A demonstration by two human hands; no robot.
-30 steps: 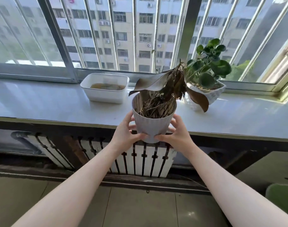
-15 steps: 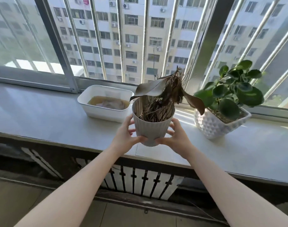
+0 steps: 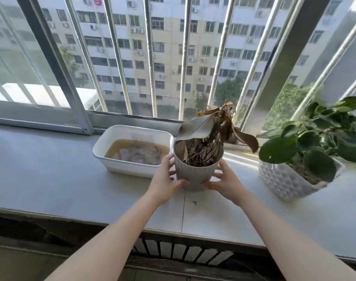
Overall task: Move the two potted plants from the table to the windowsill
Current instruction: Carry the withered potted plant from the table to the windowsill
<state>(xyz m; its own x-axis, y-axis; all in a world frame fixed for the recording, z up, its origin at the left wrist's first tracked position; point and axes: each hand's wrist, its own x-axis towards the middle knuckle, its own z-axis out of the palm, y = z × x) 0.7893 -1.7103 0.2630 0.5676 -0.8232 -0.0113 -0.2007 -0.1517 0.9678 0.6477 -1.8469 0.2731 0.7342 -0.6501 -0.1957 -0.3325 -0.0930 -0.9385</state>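
Withered pot (image 3: 195, 175) upright on windowsill (image 3: 51, 179), both hands clasping.

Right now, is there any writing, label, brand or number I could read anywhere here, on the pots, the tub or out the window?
None can be read.
Ribbed pot with the dried plant, between left hand and right hand: no label shows.
Dimpled white pot: no writing.
White tub: plain.
Red sign on the building outside: too small and blurred.
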